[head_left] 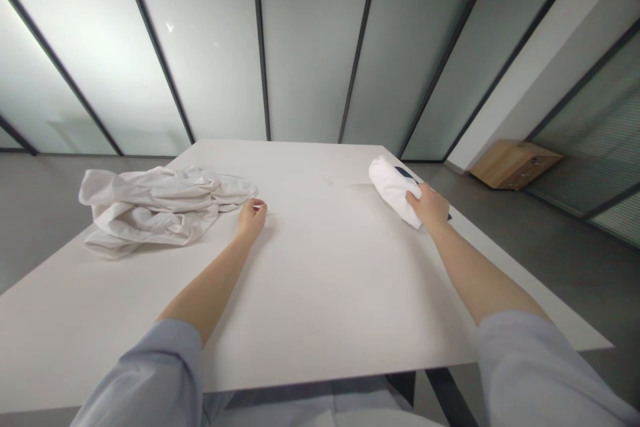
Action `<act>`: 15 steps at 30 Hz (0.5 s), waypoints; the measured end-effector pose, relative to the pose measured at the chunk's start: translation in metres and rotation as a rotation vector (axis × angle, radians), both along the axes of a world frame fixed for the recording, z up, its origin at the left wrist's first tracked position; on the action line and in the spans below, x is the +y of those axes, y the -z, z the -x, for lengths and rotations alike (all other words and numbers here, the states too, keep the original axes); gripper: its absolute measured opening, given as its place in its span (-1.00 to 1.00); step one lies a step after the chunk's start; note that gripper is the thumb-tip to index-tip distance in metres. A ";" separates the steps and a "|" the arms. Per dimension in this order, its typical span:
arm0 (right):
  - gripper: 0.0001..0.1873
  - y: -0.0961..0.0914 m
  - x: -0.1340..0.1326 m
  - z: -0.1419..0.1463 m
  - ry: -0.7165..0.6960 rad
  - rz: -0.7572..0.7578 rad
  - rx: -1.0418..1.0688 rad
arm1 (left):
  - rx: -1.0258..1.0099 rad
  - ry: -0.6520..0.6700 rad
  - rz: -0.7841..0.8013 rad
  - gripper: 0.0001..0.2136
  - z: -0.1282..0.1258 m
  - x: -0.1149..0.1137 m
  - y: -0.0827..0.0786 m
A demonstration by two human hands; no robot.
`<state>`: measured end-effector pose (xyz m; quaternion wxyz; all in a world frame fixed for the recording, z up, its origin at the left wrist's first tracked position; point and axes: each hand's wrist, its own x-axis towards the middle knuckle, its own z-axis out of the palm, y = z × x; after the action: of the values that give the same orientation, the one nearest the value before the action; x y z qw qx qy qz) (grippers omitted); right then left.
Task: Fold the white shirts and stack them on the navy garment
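On the left part of the white surface [325, 293] lay a crumpled white cloth [155, 210], heaped in loose folds with its narrower end turned toward the surface's middle; its slack form presumably let it rest there without support. At that narrower end, left of the surface's middle, was the left hand [253, 215], its fingers curled and its thumb drawn in against them; whether fabric was pinched between them could not be told, though its closeness to the cloth would suit a light hold on the edge. Beyond the far edge of the surface rose frosted panels [305, 47]. Near the surface's right edge, a white rolled bundle [390, 187] bearing a dark patch [406, 174] lay at a slant. The right hand [431, 205] gripped its near portion, thumb toward the middle of the surface and the rest of the hand on the outer side, a hold that probably kept the roll compact. Past the right edge of the surface, a wooden cabinet [515, 163] stood on the floor [500, 220]
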<state>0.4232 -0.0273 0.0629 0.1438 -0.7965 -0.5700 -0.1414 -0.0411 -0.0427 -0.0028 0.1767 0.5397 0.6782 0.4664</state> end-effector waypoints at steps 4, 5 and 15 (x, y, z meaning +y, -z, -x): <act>-0.46 -0.023 0.009 -0.015 0.076 -0.148 0.041 | -0.015 -0.011 0.001 -0.79 0.000 -0.001 0.000; -0.46 -0.030 0.011 -0.020 0.084 -0.178 0.053 | -0.017 -0.011 0.002 -0.78 0.000 0.000 0.000; -0.24 -0.019 0.030 -0.075 0.289 0.132 0.330 | 0.010 0.002 -0.019 -0.80 0.000 0.000 0.000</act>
<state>0.4980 0.0032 0.0818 0.1608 -0.8899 -0.4268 0.0091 -0.0411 -0.0423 -0.0023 0.1684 0.5443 0.6741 0.4701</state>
